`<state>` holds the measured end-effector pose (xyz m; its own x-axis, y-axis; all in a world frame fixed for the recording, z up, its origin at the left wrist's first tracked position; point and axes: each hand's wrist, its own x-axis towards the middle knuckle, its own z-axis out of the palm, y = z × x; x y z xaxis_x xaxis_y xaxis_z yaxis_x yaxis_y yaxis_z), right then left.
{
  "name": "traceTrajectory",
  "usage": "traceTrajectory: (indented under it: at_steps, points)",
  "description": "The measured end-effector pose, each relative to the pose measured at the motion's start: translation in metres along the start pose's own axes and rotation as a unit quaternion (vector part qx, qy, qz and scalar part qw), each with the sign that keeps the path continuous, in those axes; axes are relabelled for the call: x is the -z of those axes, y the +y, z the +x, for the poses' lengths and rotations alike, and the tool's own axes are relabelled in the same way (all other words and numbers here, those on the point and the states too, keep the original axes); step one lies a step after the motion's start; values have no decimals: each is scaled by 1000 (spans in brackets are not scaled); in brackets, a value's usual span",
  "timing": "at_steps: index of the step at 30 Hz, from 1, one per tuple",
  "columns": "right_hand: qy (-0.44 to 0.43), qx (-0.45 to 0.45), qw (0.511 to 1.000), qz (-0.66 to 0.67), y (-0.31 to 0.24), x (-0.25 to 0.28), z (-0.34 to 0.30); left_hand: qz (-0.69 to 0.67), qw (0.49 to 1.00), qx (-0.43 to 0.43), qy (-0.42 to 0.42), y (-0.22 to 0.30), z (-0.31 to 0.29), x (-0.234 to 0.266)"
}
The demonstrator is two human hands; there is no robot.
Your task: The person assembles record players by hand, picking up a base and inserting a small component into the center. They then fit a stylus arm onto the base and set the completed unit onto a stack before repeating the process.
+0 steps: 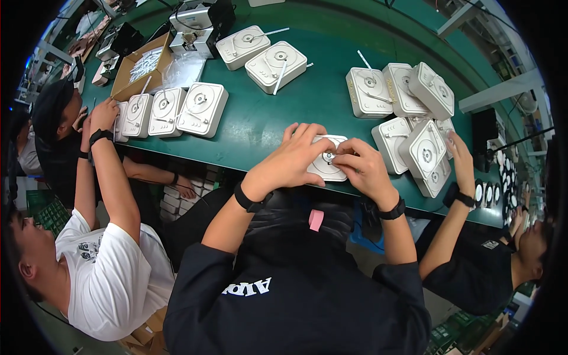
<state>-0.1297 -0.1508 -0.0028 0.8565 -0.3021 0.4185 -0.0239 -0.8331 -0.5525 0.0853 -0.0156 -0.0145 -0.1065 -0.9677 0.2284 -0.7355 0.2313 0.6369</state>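
A small white turntable-shaped unit (323, 172) lies at the table's near edge in front of me, with a round dial on top. My left hand (288, 158) is closed around its left side, thumb at the near edge and fingers over the far edge. Above the dial, the fingertips of my right hand (364, 167) are pinched together at its centre. Whatever small part they may hold is hidden between them.
Similar white units stand in a row (200, 109) at left, behind (280, 62), and stacked (423, 151) at right, near a co-worker's hand (460, 155). Another person's hand (104, 113) touches the left row. A cardboard box (122, 80) holds white sticks; a metal device (192, 35) stands behind.
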Motion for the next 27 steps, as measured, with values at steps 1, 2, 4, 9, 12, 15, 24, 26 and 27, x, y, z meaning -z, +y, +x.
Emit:
traceTrajectory:
  at_steps: [1, 2, 4, 9, 12, 15, 24, 26, 27]
  points:
    - [1, 0, 1000, 0, 1, 0, 1, 3, 1000, -7, -16, -2, -1, 4]
    - [-4, 8, 1000, -2, 1, 0, 2, 5, 999, -14, -31, -4, -1, 7]
    - [-14, 25, 1000, -6, 2, 0, 3, 8, 999, -22, -48, -7, -1, 12]
    - [-10, 2, 1000, 11, 4, -4, 0, -40, 998, -22, -33, -13, -2, 11]
    - [-6, 17, 1000, -5, 2, -2, 0, -72, 997, -2, -5, -8, 2, 2]
    - [-17, 24, 1000, -11, -2, -1, 2, -38, 998, 54, 7, -1, 6, -3]
    - [33, -19, 999, -25, 3, -8, 0, -2, 998, 54, -13, 5, 9, -1]
    - [71, -44, 995, -47, -4, -8, -1, -3, 999, 49, -1, 3, 8, -2]
    - [105, -69, 990, -68, -10, -9, -2, -4, 999, 48, 6, 2, 7, -2]
